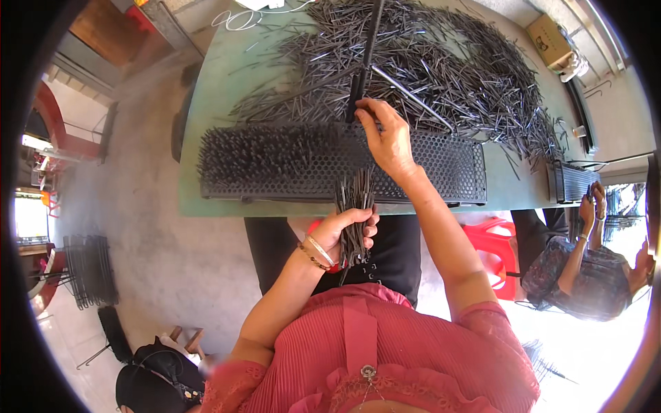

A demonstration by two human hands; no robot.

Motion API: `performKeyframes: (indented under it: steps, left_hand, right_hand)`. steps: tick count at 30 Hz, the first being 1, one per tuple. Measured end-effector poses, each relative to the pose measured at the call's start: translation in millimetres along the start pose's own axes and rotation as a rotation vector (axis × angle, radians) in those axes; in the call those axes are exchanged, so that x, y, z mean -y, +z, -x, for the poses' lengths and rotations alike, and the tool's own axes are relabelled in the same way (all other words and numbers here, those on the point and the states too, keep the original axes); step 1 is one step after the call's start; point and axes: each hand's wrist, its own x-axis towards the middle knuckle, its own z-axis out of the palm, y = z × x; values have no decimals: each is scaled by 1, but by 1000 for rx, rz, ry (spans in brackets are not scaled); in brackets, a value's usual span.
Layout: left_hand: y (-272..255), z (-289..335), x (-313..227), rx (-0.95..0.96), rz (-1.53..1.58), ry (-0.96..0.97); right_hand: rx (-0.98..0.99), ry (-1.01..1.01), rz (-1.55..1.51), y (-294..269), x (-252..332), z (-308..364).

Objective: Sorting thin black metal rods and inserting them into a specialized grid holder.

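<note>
My left hand (339, 239) is closed around an upright bundle of thin black sticks (357, 186), just in front of the table's near edge. Before me lies a long black perforated rack (441, 162). Short black pieces (255, 155) stand close together in the holes of its left part, while the holes at its right end are bare. My right hand (390, 141) is over the middle of the rack. Its thumb and forefinger come together at the far edge, beside a dark upright bar (361, 76). Whatever lies between those fingertips is too small to tell.
A large heap of loose black sticks (427, 69) covers the far part of the green table (220, 82). A thin metal rod (413, 100) slants behind the rack. At right, a co-worker (582, 268) handles another rack (571, 182), near a red plastic stool (497, 251). A cardboard box (549, 43) stands far right.
</note>
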Motion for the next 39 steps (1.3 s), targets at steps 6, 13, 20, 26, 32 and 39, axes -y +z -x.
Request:
performKeyframes:
  steps: [6,13,20,26,32,39]
  left_hand:
    - [-10,1,2,-77,-49,9]
    - [-10,6,9,-177,-109,21]
    - [-8,7,4,-154,-78,115]
    - [0,-9,5,-166,-120,207]
    - [0,-7,10,-160,-58,223]
    - [5,-12,13,-130,39,219]
  right_hand:
    - [24,13,87,10,0,2]
    - [140,-218,399,11,-7,10]
    - [330,157,-148,-47,59,23]
    - [669,-262,-19,-79,112,75]
    - [763,-254,-91,-90,108,97]
    - [564,-351,-220,-98,119,99]
